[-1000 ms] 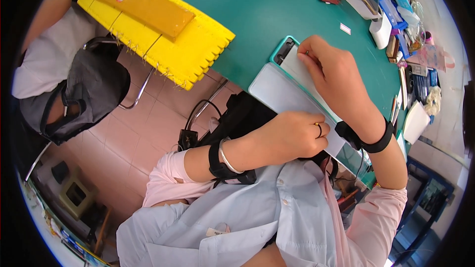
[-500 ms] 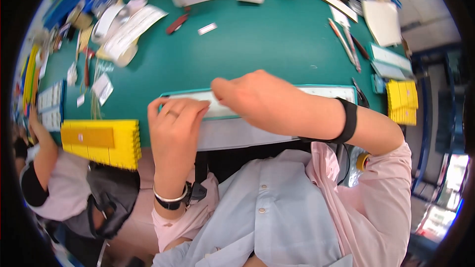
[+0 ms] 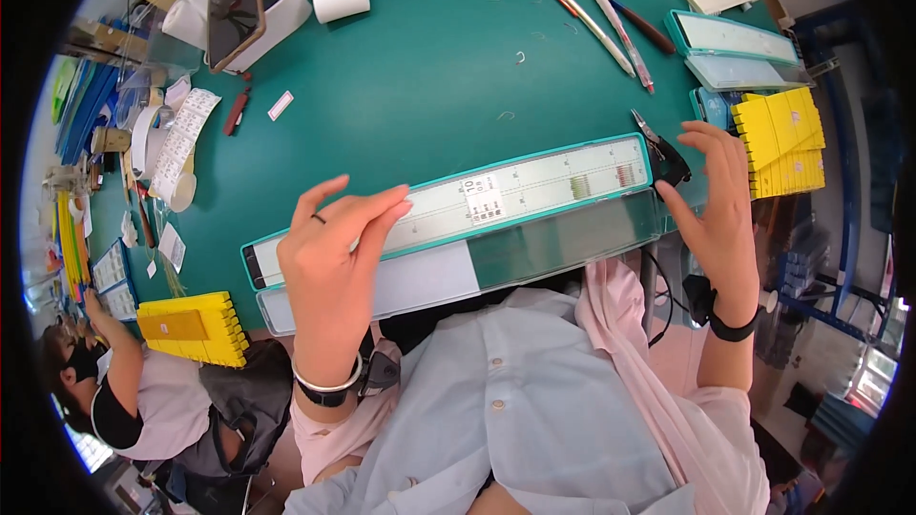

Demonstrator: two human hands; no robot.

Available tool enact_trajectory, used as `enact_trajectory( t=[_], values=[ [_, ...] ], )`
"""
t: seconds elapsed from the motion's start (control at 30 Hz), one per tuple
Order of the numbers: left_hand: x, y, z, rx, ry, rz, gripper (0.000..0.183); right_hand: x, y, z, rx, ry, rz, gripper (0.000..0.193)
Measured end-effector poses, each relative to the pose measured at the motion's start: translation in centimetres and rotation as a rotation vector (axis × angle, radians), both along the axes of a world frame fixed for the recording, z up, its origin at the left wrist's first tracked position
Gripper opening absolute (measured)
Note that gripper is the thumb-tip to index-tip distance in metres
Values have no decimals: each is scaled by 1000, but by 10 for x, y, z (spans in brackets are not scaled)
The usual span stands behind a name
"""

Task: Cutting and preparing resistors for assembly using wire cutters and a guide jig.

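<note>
A long, shallow teal-edged case (image 3: 544,179) lies slantwise before me, its clear lid (image 3: 572,236) folded down on my side. Its white lining carries a printed label (image 3: 483,198) and small bundles of green (image 3: 580,186) and reddish strands (image 3: 625,175) toward the right end. Over the left part of the case is my left hand (image 3: 334,253), thumb and forefinger pinched together; anything between them is too fine to see. My right hand (image 3: 716,205) is open past the case's right end, thumb and fingers apart, close beside dark-handled pliers (image 3: 673,164).
Small hook-shaped wires (image 3: 520,57) are scattered on the green tabletop (image 3: 382,133). Pens (image 3: 611,38), another teal case (image 3: 735,36) and yellow toothed boards (image 3: 782,143) are at the right. More yellow boards (image 3: 196,326) and a co-worker's arm (image 3: 122,362) are at the left.
My right hand has moved from beside my left hand to the case's right end and opened. My left hand stays pinched over the case. The view has shifted, uncovering the label and strands.
</note>
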State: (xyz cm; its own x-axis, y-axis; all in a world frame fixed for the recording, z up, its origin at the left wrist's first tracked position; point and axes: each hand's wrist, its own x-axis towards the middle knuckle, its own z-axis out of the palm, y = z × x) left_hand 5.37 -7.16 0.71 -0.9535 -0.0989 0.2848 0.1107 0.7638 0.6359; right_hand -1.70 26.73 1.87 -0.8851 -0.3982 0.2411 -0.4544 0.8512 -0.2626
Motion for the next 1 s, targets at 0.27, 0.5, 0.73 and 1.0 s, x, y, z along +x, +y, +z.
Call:
enact_trajectory(
  t=[0.27,0.5,0.73,1.0],
  values=[
    [-41,50,-2,-71,-46,-75,8,-6,41,-39,-346,-213,-8,65],
    [-55,75,-9,-13,-121,-112,7,-13,34,-43,-435,-116,-101,46],
    [-60,89,-11,20,-189,-166,5,-30,37,-53,-518,2,86,23],
    [-59,85,-19,73,-224,-231,5,-23,23,-43,-1483,-724,6,19]
  ],
)
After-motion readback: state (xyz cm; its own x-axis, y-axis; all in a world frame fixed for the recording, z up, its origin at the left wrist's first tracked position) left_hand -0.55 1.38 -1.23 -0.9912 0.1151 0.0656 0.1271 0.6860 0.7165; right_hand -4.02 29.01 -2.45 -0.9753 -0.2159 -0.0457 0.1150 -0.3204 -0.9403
